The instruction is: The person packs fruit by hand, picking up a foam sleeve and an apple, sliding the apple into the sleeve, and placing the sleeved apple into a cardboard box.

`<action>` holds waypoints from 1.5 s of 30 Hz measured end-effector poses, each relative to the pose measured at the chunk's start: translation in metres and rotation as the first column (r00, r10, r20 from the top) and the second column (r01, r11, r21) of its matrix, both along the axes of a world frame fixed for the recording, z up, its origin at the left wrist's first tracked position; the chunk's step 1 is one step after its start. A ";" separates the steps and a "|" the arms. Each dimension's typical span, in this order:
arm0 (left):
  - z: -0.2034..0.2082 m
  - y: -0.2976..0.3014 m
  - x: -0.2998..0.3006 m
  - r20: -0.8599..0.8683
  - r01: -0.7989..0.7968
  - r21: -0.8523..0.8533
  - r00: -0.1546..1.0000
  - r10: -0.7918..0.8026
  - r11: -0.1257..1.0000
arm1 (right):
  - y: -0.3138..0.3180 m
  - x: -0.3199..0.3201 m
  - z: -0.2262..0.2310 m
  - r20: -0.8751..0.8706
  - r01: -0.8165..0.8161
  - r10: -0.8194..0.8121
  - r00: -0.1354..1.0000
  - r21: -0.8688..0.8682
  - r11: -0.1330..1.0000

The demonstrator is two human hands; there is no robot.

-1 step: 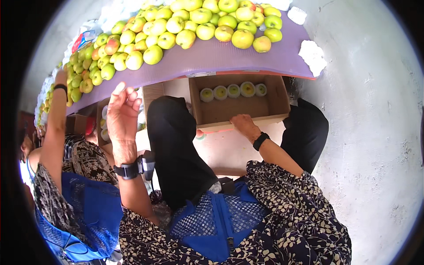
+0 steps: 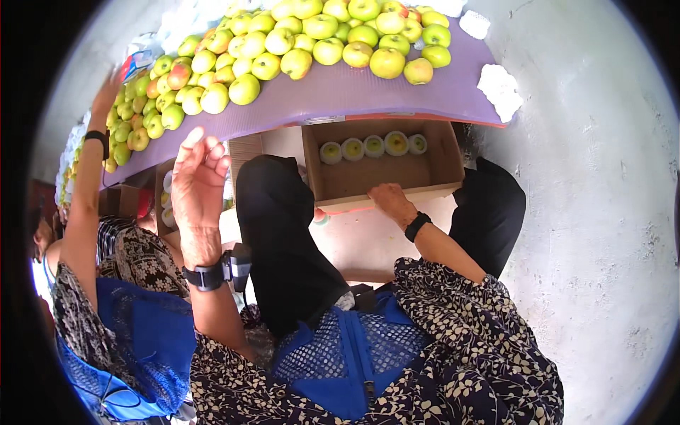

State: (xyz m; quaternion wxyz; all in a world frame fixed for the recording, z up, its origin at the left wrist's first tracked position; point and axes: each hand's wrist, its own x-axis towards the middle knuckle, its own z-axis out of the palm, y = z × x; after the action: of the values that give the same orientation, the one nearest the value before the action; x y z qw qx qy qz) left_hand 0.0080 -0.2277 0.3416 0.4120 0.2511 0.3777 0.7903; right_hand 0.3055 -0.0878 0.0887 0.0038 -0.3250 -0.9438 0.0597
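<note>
My left hand [image 2: 200, 184] is raised in front of the purple-covered table edge, palm turned inward and fingers loosely bent apart, with nothing in it. My right hand [image 2: 394, 203] is closed over the near rim of a cardboard box [image 2: 368, 185], its fingertips partly hidden by the rim. Inside the box, a row of green-yellow apples [image 2: 374, 146] in white foam nets lies along the far wall. A large heap of green-yellow apples [image 2: 280, 41], some blushed red, covers the table [image 2: 340, 92] beyond my hands.
White foam nets [image 2: 500, 92] lie on the table's right end. To my left, a co-worker's hand [image 2: 105, 95] reaches over the apples near a red and blue packet [image 2: 134, 65]. Another box [image 2: 164, 191] with netted apples stands beyond my left wrist. A pale wall [image 2: 588, 177] rises at right.
The co-worker's hand at the left has moved farther away across the apples, toward the red and blue packet. My own hands have hardly moved.
</note>
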 end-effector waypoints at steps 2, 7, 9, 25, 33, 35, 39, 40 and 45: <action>0.020 0.002 0.016 -0.013 0.076 0.073 0.997 -0.075 0.994 | -0.003 -0.007 0.004 -0.004 -0.008 0.008 1.000 -0.008 1.000; 0.060 0.028 0.048 -0.056 0.285 0.273 0.958 -0.281 0.919 | -0.010 -0.017 0.006 -0.008 -0.047 0.046 0.999 -0.026 0.999; 0.064 0.039 0.057 -0.061 0.314 0.266 0.949 -0.309 0.912 | -0.005 -0.017 0.003 0.020 -0.030 0.031 0.999 -0.043 0.999; 0.079 0.084 0.038 -0.003 0.432 0.117 0.900 -0.435 0.894 | -0.019 -0.036 -0.011 0.047 0.065 -0.060 0.997 -0.100 0.993; 0.044 0.133 0.050 -0.083 0.384 0.170 0.923 -0.376 0.907 | -0.009 -0.032 0.095 0.047 0.006 -0.002 0.999 -0.101 0.995; 0.014 0.149 0.060 -0.181 0.325 0.115 0.936 -0.302 0.938 | -0.002 -0.030 0.136 0.116 -0.004 0.022 0.993 -0.147 0.989; -0.023 0.157 0.062 -0.235 0.336 0.002 0.916 -0.326 0.942 | 0.008 -0.044 0.183 0.158 -0.041 0.100 0.982 -0.342 0.939; -0.028 0.154 0.059 -0.237 0.351 -0.049 0.905 -0.352 0.935 | 0.005 -0.049 0.199 0.159 -0.050 0.111 0.981 -0.344 0.937; -0.033 0.159 0.052 -0.188 0.322 -0.155 0.918 -0.348 0.934 | 0.007 -0.067 0.234 0.121 -0.043 0.139 0.983 -0.582 0.812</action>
State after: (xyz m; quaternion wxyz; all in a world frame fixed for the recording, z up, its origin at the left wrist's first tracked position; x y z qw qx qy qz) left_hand 0.0604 -0.0682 0.3088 0.5133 0.3695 0.4180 0.6522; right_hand 0.2389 -0.0813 0.3224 -0.1721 -0.2689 -0.8931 0.3168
